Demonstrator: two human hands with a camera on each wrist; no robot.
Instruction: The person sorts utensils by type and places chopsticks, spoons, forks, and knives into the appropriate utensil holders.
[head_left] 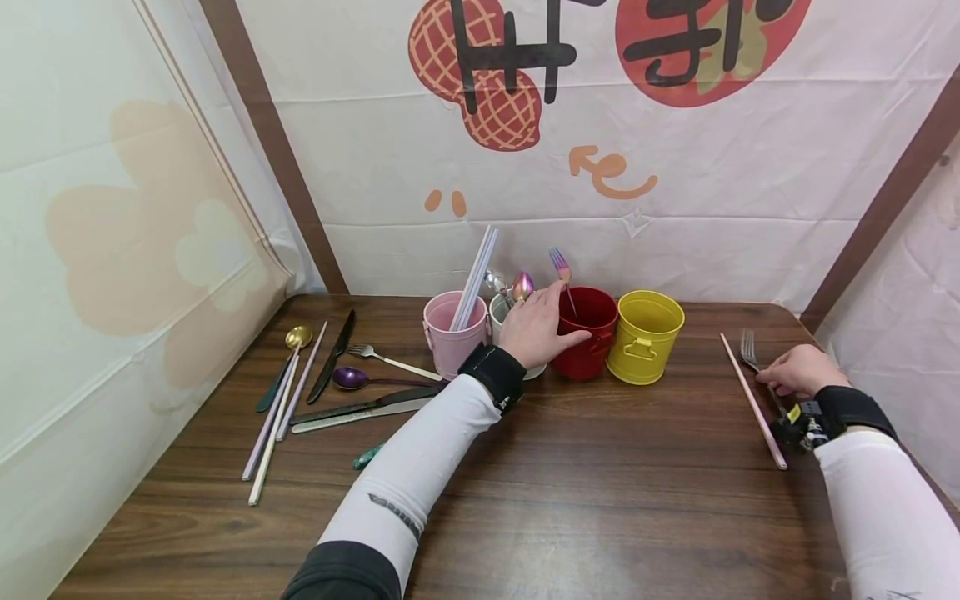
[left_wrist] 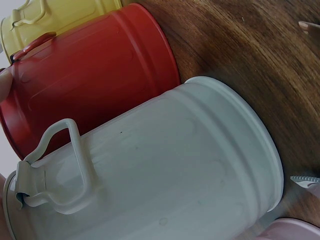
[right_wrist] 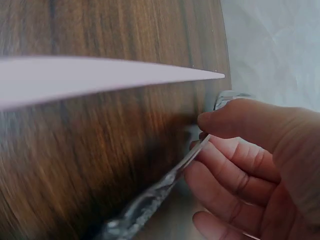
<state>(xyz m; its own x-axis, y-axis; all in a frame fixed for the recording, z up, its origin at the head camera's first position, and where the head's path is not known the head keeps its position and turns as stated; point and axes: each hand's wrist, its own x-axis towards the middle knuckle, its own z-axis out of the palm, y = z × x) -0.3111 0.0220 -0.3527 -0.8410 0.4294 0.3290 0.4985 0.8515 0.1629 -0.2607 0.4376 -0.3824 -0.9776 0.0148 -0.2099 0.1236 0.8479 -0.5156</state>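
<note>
My right hand [head_left: 806,369] pinches a silver fork [right_wrist: 192,155] by its neck between thumb and fingers, at the table's right side. A pale pink chopstick [head_left: 753,402] lies just left of it. My left hand [head_left: 532,325] reaches over the white bucket [left_wrist: 150,170], fingers extended and thumb against the side of the red bucket [head_left: 583,354]. In the red bucket a purple-pink fork [head_left: 558,265] leans with tines up. Spoons [head_left: 522,286] stand in the white bucket, which the left hand mostly hides in the head view.
A pink bucket [head_left: 453,350] with pale chopsticks [head_left: 474,279] stands left of the white one, a yellow bucket [head_left: 647,350] right of the red. Loose cutlery lies on the left: a black knife [head_left: 332,358], a purple spoon [head_left: 352,377], a gold spoon [head_left: 298,337] and chopsticks. A curtain hangs behind.
</note>
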